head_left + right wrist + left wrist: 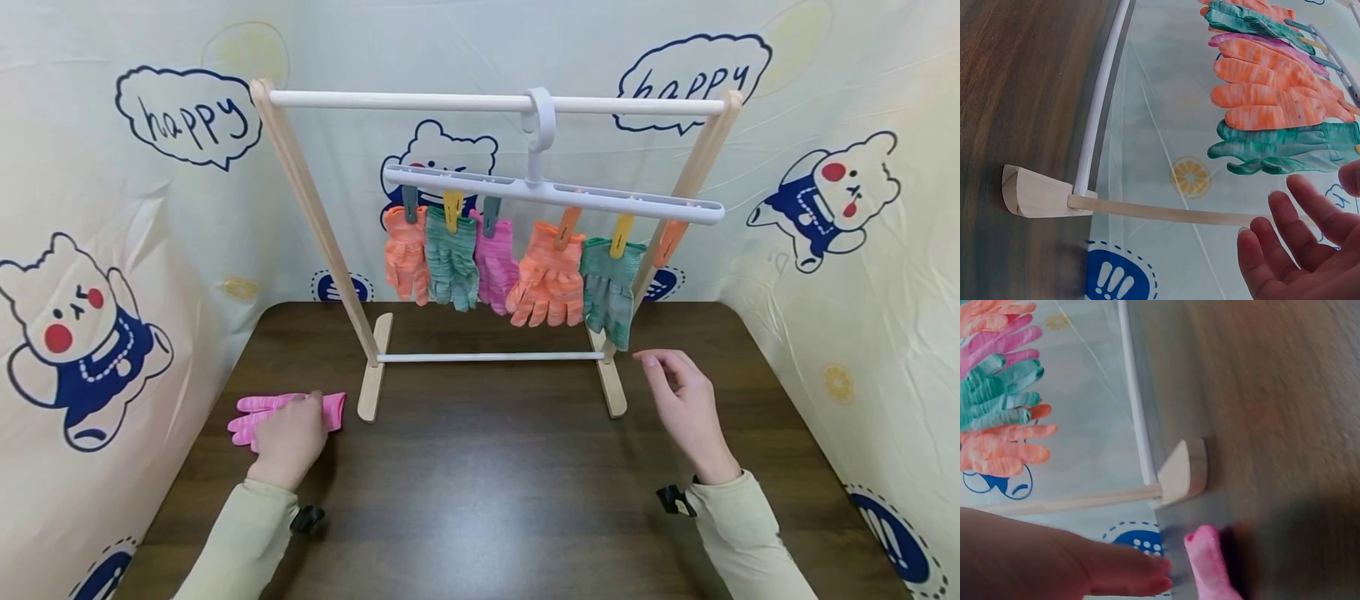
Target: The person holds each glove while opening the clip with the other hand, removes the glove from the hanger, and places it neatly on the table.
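Left hand (291, 433) over a pink glove (333, 411) lying on the worktop (465, 492); whether its grip is clamped on the glove cannot be told. Right hand (686, 408) with grip loosely parted, near the rack's right foot. Beyond, a wooden rack (318, 217) bears a white hanger (618, 200) with five clipped gloves (453, 267), before a printed cloth (337, 50).

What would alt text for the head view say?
A person's left hand is over a pink glove on a dark table; the right hand is near a wooden rack where gloves in orange, green and pink hang clipped from a white hanger.
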Tool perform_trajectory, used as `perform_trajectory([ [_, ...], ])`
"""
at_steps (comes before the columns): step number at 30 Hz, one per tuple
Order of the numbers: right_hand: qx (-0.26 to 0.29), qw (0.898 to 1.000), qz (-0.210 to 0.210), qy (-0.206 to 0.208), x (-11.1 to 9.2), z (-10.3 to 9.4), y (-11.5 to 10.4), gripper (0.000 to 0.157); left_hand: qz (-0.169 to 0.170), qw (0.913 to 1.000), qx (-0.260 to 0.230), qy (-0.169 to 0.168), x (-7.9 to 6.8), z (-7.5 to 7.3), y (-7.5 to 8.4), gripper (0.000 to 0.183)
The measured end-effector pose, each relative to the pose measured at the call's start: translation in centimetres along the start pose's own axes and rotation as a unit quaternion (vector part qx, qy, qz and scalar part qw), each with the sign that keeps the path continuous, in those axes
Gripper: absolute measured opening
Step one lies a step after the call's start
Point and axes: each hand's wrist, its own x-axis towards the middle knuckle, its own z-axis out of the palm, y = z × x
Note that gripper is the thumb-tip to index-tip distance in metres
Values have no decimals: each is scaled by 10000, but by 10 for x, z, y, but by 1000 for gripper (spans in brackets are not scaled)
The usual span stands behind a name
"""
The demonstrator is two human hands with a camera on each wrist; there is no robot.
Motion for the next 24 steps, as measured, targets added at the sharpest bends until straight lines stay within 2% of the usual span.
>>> perform_trajectory([
  [6, 65, 10000, -12, 18, 1, 0, -2, 26, 328, 9951, -303, 883, -1, 0, 10, 19],
  [9, 84, 10000, -36, 14, 2, 0, -4, 26, 454, 9914, -387, 1167, -1, -1, 15, 20],
  [18, 125, 9999, -106, 32, 6, -3, -10, 26, 781, 9816, -666, 1612, 4, -7, 31, 15],
  [24, 164, 9996, -240, 56, 10, -5, -15, 25, 1085, 9682, -863, 2082, 4, -9, 46, 11],
])
